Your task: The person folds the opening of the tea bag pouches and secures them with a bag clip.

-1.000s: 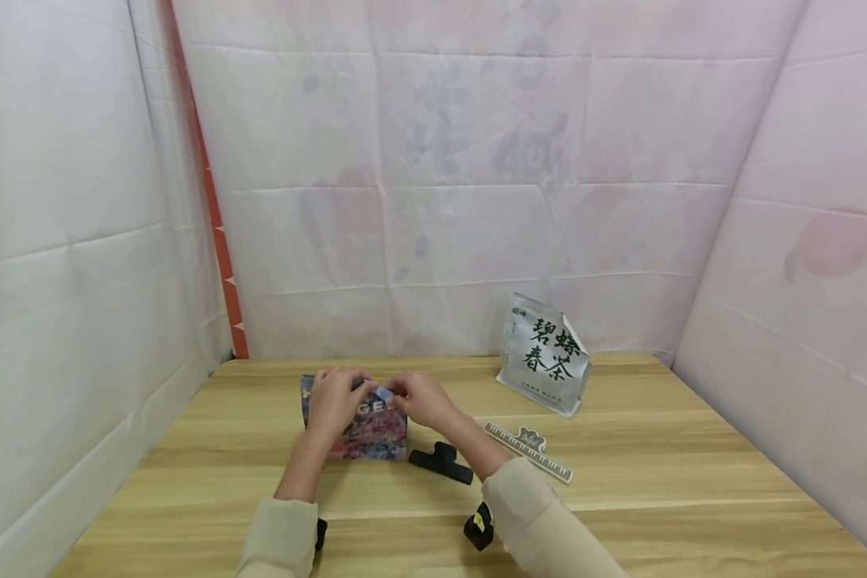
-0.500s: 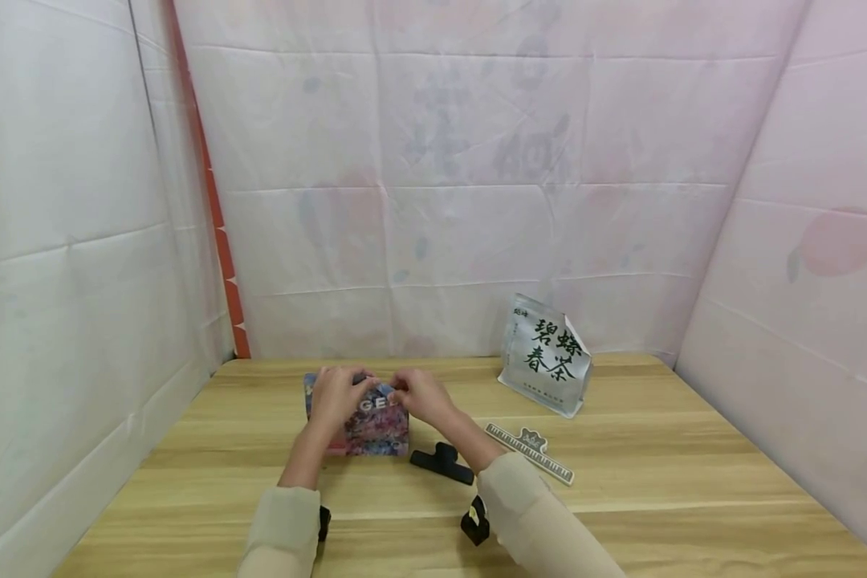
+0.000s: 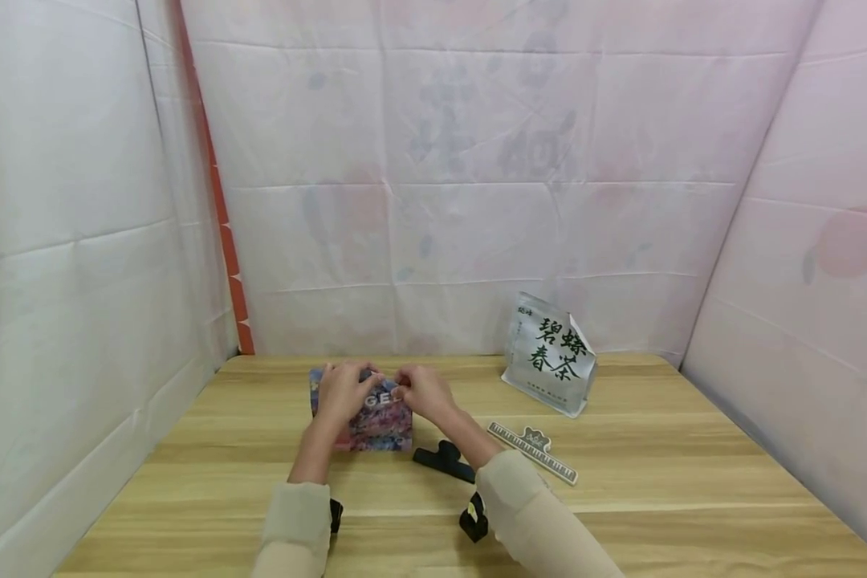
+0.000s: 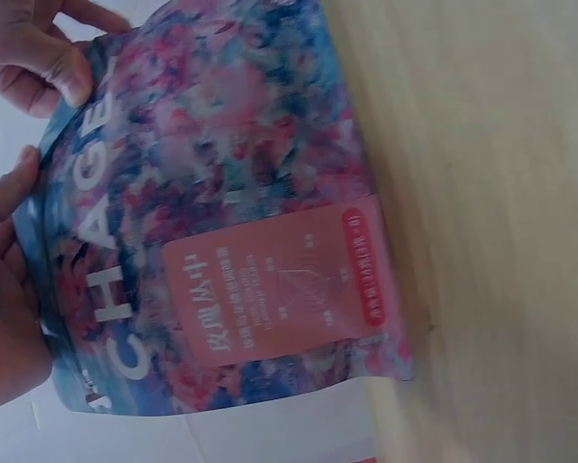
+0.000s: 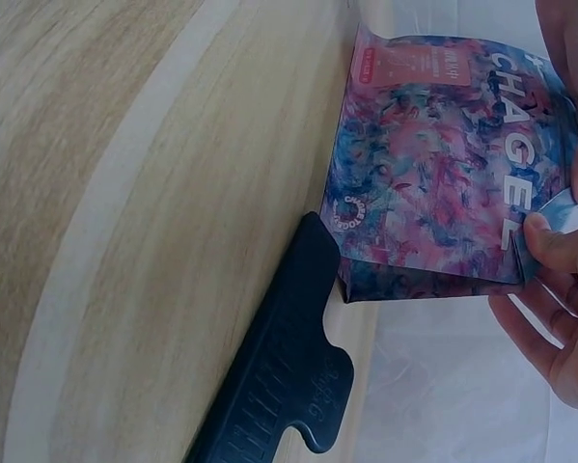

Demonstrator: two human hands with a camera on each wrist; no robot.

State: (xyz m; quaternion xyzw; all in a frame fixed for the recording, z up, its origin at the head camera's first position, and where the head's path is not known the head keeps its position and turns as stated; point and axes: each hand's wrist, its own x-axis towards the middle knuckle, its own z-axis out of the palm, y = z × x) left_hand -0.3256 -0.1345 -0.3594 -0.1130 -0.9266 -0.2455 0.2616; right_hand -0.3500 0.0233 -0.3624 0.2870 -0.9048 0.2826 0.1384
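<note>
A pink-and-blue patterned pouch [image 3: 384, 425] with white "CHAGEL" lettering stands on the wooden table, its front towards me. My left hand [image 3: 342, 395] grips its top edge left of the middle, as the left wrist view shows at close range. With thumb and fingers, my right hand [image 5: 561, 323] pinches the top right corner, where a pale blue bit of the rim [image 5: 557, 210] is bent over. A pink label [image 4: 274, 285] sits low on the pouch's front. Just right of the pouch lies a black wide-jawed bag clip [image 3: 444, 460], untouched by either hand.
A white clip with a piano-key pattern [image 3: 535, 451] lies right of the right forearm. Behind it stands a silver tea bag [image 3: 549, 357] with dark Chinese characters. Pale printed cloth [image 3: 470, 241] encloses the table's back and sides.
The pale blue bit at the pouch's top right corner, plain between the hands earlier, is now mostly covered by the right fingers. Both hands stay at the top edge; the head view has shifted slightly.
</note>
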